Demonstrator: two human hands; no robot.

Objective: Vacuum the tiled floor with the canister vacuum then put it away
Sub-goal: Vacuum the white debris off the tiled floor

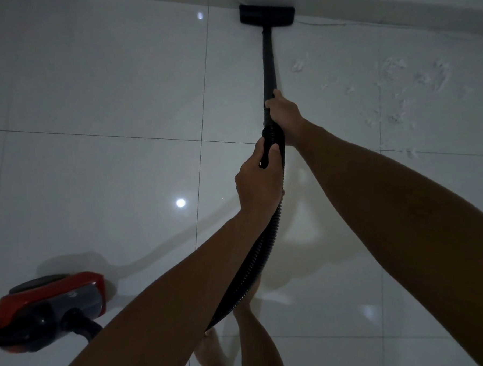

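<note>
My right hand (282,108) grips the black pole (268,61), my left hand (258,182) holds the bumpy hose (247,269), and the brush (267,13) touches the wall.

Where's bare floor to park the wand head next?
Free: the tiles left of the wand, between the floor head and the red canister. Crowded: white debris litters the tiles right of the wand; the hose and bare feet fill the bottom centre.

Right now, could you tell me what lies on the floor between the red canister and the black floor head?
In the head view, only bare glossy tile separates the canister from the floor head.
</note>
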